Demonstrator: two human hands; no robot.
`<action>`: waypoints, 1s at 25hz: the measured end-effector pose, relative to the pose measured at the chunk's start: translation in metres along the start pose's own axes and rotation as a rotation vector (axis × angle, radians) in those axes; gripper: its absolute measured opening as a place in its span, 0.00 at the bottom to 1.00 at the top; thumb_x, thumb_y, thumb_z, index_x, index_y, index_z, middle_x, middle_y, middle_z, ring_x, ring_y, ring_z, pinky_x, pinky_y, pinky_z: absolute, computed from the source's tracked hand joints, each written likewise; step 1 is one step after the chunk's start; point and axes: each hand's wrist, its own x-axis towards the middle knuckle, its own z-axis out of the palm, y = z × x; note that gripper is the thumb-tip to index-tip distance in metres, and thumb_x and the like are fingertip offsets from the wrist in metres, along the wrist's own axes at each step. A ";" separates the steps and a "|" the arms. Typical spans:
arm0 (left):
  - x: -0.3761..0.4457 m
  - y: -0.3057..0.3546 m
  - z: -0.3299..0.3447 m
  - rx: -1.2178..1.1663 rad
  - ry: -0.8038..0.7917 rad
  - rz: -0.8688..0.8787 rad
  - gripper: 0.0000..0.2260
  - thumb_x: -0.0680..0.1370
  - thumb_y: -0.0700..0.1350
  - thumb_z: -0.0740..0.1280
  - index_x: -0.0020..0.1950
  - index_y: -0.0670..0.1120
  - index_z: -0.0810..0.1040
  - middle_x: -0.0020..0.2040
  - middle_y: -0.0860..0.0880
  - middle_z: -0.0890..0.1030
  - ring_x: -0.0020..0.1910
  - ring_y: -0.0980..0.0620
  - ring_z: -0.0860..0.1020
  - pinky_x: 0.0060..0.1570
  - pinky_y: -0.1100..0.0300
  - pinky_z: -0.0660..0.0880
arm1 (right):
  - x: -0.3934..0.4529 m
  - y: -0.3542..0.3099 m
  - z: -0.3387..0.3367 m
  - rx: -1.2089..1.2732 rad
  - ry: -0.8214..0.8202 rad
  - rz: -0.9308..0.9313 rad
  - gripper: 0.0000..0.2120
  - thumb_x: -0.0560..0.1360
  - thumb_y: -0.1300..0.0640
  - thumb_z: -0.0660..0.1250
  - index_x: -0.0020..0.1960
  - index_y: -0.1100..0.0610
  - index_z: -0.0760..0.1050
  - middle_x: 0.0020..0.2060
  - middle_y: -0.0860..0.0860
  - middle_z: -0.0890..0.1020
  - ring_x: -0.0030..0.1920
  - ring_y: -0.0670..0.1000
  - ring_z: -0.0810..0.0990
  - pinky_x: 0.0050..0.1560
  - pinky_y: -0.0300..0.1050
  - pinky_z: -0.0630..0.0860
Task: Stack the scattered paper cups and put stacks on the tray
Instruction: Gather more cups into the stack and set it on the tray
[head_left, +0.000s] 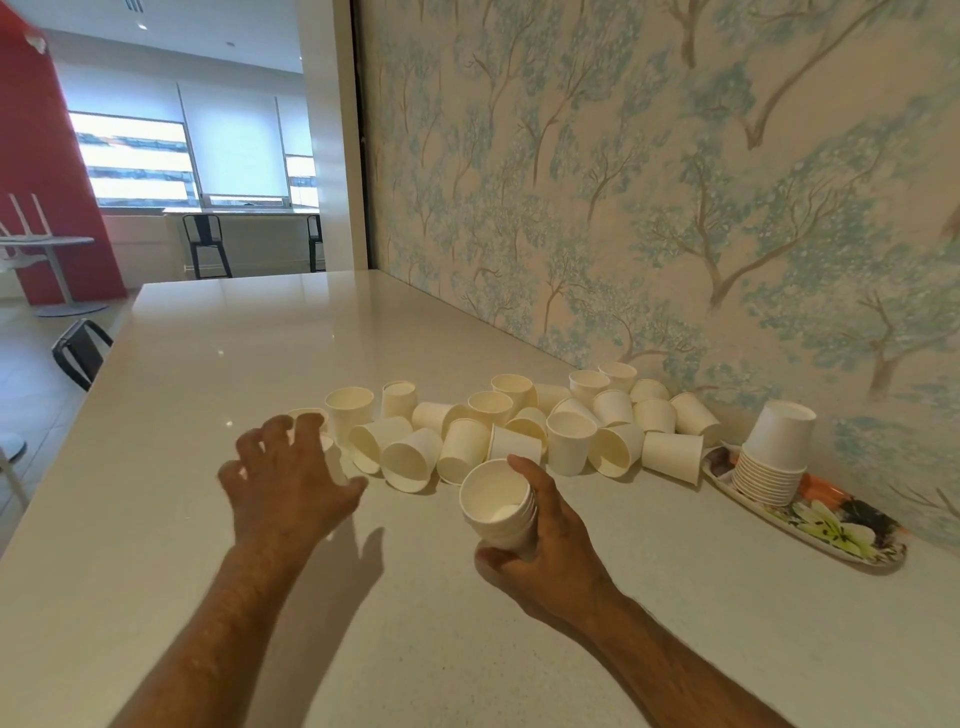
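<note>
The right hand (540, 540) holds a short stack of cups (497, 505) with the fingers and thumb curled round it. The stack is tipped on its side, so its open mouth points to the left and up, and it sits a little above the counter (218, 364). The left hand (291, 478) is spread wide with its fingers a bit bent, and it holds nothing. It reaches over the left end of the pile of loose cups (519, 426). Its fingertips are right by one small cup (307, 415) at the edge of the pile, but I cannot tell if they touch it. The loose cups lie in a long messy row just past both hands, near the wall with painted trees (649, 182). Some cups stand up, some are upside down, and many lie on their sides. Far to the right, well apart from the right hand, there is a flowery tray (852, 530) on the counter by the wall. A tall stack (774, 457) stands upside down on the tray. A dark chair (80, 351) peeks out at the left edge of the counter.
</note>
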 end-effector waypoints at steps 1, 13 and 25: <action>0.002 -0.012 0.002 0.058 -0.094 -0.061 0.42 0.65 0.65 0.73 0.72 0.51 0.60 0.71 0.44 0.63 0.70 0.40 0.60 0.63 0.39 0.63 | 0.001 0.000 0.000 -0.001 -0.003 0.002 0.48 0.66 0.50 0.79 0.71 0.31 0.49 0.69 0.42 0.66 0.67 0.38 0.67 0.61 0.26 0.68; -0.003 -0.012 -0.012 -0.036 -0.051 -0.061 0.36 0.65 0.67 0.72 0.65 0.46 0.72 0.57 0.44 0.71 0.52 0.43 0.76 0.46 0.48 0.77 | -0.001 -0.005 0.000 0.019 -0.006 0.023 0.48 0.66 0.50 0.78 0.71 0.31 0.49 0.68 0.40 0.66 0.66 0.35 0.66 0.57 0.22 0.67; -0.045 0.094 -0.005 -0.523 0.032 0.431 0.39 0.65 0.77 0.59 0.68 0.55 0.69 0.59 0.54 0.69 0.56 0.56 0.70 0.52 0.57 0.76 | -0.001 -0.003 0.000 0.081 0.015 0.029 0.58 0.66 0.48 0.80 0.74 0.31 0.36 0.72 0.45 0.69 0.69 0.45 0.71 0.67 0.53 0.73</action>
